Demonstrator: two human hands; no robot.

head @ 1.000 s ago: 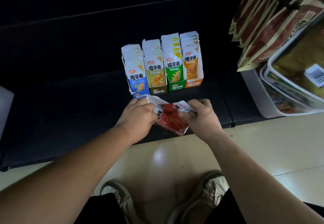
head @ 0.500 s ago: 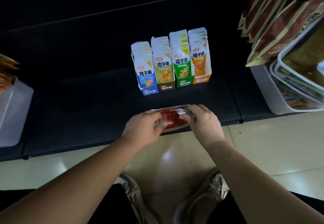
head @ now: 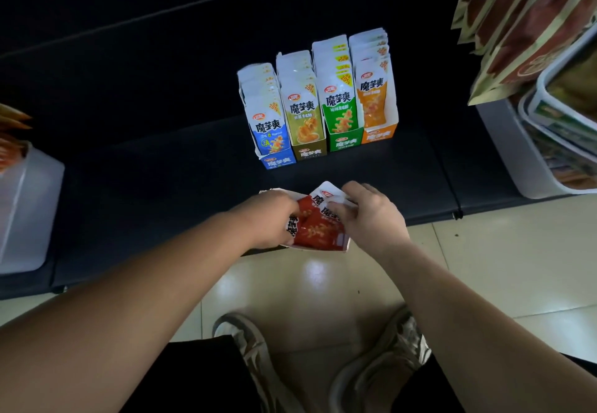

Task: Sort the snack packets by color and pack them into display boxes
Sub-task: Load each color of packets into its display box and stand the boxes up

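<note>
Dark shelf (head: 145,193) runs wide and flat to the left of the hands. Four paper boxes (head: 323,148) (blue, brown-yellow, green, orange) stand full, touching in a row. At the shelf's front edge, the left hand (head: 268,219) grips a thin red box (head: 344,245). The right hand (head: 374,215) pinches shiny red packets (head: 318,231) sitting in it.

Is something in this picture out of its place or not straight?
Only the red cardboard display box: it lies tipped at the dark shelf's front edge, held by the left hand, while the right hand pinches red snack packets that sit crooked in it. The four other display boxes stand upright.
</note>
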